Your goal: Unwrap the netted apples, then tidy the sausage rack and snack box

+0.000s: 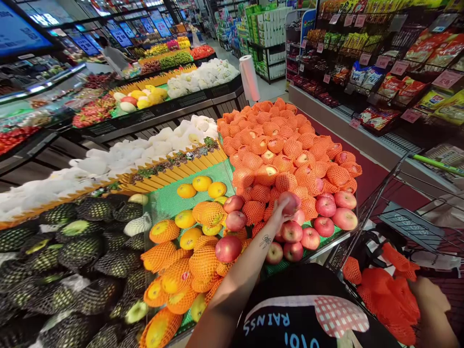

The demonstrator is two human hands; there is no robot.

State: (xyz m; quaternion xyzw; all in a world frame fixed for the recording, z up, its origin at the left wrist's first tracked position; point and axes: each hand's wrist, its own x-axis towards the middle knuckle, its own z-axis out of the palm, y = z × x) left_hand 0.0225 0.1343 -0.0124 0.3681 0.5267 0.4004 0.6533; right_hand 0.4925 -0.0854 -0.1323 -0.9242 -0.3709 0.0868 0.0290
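My left hand [278, 218] reaches over the fruit stand, its fingers wrapped round a red apple [289, 202]. Just below it sits a cluster of bare red apples [292, 232], with more bare apples [325, 206] to the right. Behind lies a heap of apples in orange foam nets [286, 150]. At the lower right, my right hand [431, 302] is smeared by motion, beside a bunch of empty orange foam nets [387, 295] in a wire shopping cart [366, 217]. Whether its fingers hold anything does not show.
Left of the apples are netted oranges [170, 285] on a green mat [163, 198], then dark-netted green melons [79, 251]. White-wrapped fruit [145, 152] lies behind a yellow divider [181, 166]. A bag roll [249, 77] stands at the back; snack shelves [377, 63] line the right.
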